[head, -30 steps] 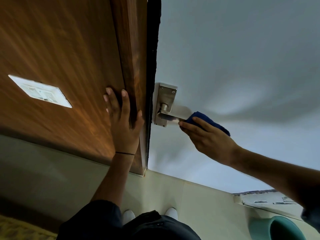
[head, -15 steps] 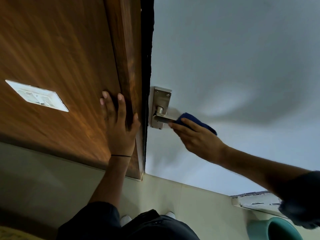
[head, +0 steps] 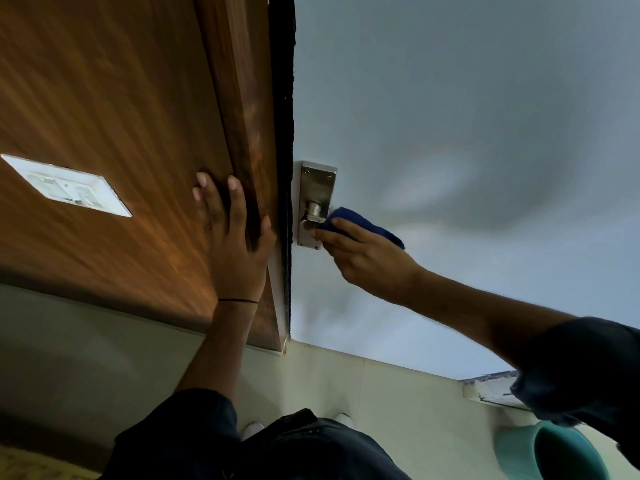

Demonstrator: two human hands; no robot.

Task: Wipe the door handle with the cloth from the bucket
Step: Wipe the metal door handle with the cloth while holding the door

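A silver door handle [head: 313, 211] on its metal plate sits at the left edge of a pale grey-blue door [head: 467, 133]. My right hand [head: 367, 258] grips a dark blue cloth [head: 360, 225] and presses it over the lever, hiding most of the lever. Only the round stem and the plate show. My left hand [head: 235, 244] lies flat with fingers spread against the brown wooden frame [head: 239, 109] beside the door. A teal bucket [head: 554, 452] stands on the floor at the lower right.
A white switch plate [head: 65, 185] is set in the wood panel at left. Pale floor tiles [head: 398, 393] run below, with my white shoes [head: 252, 429] visible. A chipped white ledge [head: 491, 388] sits at the door's foot on the right.
My right hand has slid the cloth left along the lever, closer to the plate. The left hand stays on the frame. The view has shifted slightly.
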